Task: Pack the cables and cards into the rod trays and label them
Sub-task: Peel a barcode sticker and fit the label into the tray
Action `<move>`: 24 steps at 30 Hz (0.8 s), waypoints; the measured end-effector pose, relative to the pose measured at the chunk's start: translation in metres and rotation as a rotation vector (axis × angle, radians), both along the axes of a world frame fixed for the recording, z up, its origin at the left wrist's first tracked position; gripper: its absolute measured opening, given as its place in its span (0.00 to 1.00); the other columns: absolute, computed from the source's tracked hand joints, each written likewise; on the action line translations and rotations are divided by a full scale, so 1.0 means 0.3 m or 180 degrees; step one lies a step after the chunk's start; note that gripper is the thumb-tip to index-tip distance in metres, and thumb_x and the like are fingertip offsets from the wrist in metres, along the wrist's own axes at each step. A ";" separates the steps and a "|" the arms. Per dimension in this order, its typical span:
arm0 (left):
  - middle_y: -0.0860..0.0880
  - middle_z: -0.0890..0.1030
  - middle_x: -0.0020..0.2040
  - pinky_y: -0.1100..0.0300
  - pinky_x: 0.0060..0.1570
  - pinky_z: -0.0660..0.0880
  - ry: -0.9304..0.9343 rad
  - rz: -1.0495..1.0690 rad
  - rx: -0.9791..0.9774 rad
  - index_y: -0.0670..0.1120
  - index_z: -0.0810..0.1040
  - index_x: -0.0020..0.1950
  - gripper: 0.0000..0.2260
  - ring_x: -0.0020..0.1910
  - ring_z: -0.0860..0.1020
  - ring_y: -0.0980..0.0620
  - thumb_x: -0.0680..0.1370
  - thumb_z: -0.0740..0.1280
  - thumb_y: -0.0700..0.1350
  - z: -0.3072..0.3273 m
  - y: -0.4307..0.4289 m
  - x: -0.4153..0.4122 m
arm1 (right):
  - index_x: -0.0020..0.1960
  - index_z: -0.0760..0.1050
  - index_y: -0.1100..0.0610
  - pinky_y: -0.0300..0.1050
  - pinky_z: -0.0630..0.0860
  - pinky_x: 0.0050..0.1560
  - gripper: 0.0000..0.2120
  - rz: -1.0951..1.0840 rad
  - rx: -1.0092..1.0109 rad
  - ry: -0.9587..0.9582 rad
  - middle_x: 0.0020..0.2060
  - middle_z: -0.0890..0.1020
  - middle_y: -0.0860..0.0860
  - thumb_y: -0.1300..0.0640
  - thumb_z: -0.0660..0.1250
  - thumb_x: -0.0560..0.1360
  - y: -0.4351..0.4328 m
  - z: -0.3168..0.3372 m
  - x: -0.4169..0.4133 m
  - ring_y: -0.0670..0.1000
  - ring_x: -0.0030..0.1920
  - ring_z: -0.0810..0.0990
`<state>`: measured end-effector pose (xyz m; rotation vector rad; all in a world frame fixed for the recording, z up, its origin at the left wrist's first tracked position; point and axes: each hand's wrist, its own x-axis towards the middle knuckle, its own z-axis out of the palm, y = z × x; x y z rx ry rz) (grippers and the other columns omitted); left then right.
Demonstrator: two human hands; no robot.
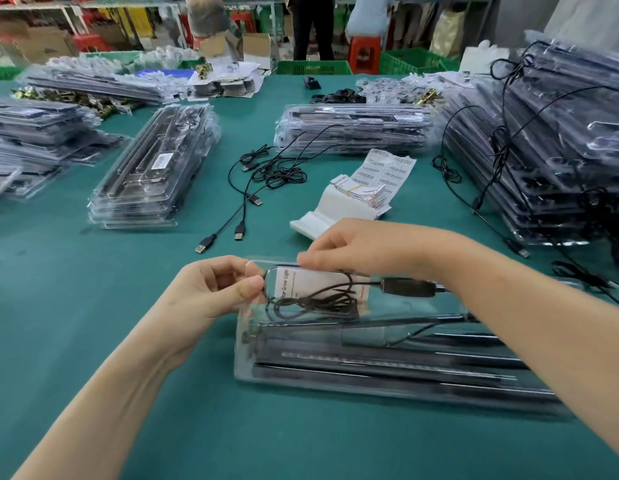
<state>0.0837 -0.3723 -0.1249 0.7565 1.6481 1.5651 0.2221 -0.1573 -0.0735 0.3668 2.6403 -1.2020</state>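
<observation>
A clear plastic rod tray (370, 382) lies on the green table in front of me, with black rods along its near side. In its far-left compartment a white card (311, 282) lies under a coiled black cable (318, 303) with a black plug block (408, 287). My left hand (211, 292) pinches the tray's left end between thumb and fingers. My right hand (349, 247) reaches over from the right, its fingertips pinching the tray's far edge above the card.
Stacks of trays stand at the left (152, 171), centre back (353, 128) and right (550, 150). Loose USB cables (252, 188) lie mid-table. Barcode label sheets (384, 171) and cards sit on a white holder (336, 209). People stand beyond the table.
</observation>
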 end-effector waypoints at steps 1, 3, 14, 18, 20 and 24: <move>0.45 0.83 0.41 0.64 0.40 0.78 -0.0045 0.0022 0.0029 0.41 0.82 0.46 0.07 0.38 0.80 0.53 0.70 0.74 0.42 -0.003 -0.006 -0.004 | 0.51 0.80 0.60 0.40 0.70 0.42 0.27 -0.0048 -0.0037 -0.0034 0.38 0.74 0.47 0.35 0.63 0.79 0.022 0.005 0.015 0.46 0.38 0.72; 0.47 0.82 0.40 0.65 0.40 0.78 -0.0147 0.0048 0.0082 0.45 0.83 0.43 0.05 0.37 0.80 0.54 0.69 0.74 0.45 -0.008 -0.021 -0.015 | 0.51 0.80 0.60 0.36 0.75 0.40 0.21 -0.0003 -0.0210 -0.0197 0.39 0.82 0.44 0.42 0.64 0.82 0.069 0.019 0.055 0.43 0.40 0.80; 0.46 0.84 0.43 0.64 0.40 0.81 -0.0064 0.0252 0.0150 0.48 0.84 0.44 0.07 0.42 0.83 0.53 0.69 0.75 0.48 -0.039 -0.053 -0.022 | 0.50 0.82 0.50 0.38 0.75 0.36 0.06 0.0086 -0.0209 -0.0363 0.40 0.87 0.48 0.50 0.75 0.75 0.132 0.013 0.152 0.45 0.39 0.85; 0.47 0.83 0.42 0.65 0.38 0.79 0.0217 0.0272 0.0146 0.48 0.83 0.42 0.04 0.41 0.83 0.54 0.69 0.74 0.45 -0.032 -0.050 -0.019 | 0.46 0.81 0.46 0.43 0.74 0.41 0.09 -0.0057 -0.0141 -0.0296 0.39 0.86 0.51 0.50 0.79 0.69 0.114 -0.007 0.144 0.45 0.37 0.81; 0.45 0.84 0.43 0.64 0.38 0.80 0.0297 0.0225 0.0101 0.47 0.81 0.43 0.04 0.43 0.83 0.54 0.70 0.74 0.44 -0.030 -0.051 -0.022 | 0.45 0.80 0.46 0.39 0.73 0.42 0.09 -0.0106 -0.0077 -0.0254 0.39 0.86 0.50 0.51 0.80 0.69 0.105 -0.012 0.139 0.45 0.36 0.81; 0.43 0.82 0.42 0.63 0.40 0.80 0.0076 0.0166 0.0121 0.44 0.78 0.45 0.07 0.40 0.82 0.51 0.71 0.72 0.44 -0.035 -0.049 -0.023 | 0.44 0.80 0.48 0.40 0.74 0.41 0.09 -0.0172 0.0065 -0.0216 0.37 0.86 0.49 0.52 0.80 0.69 0.093 -0.014 0.137 0.44 0.34 0.80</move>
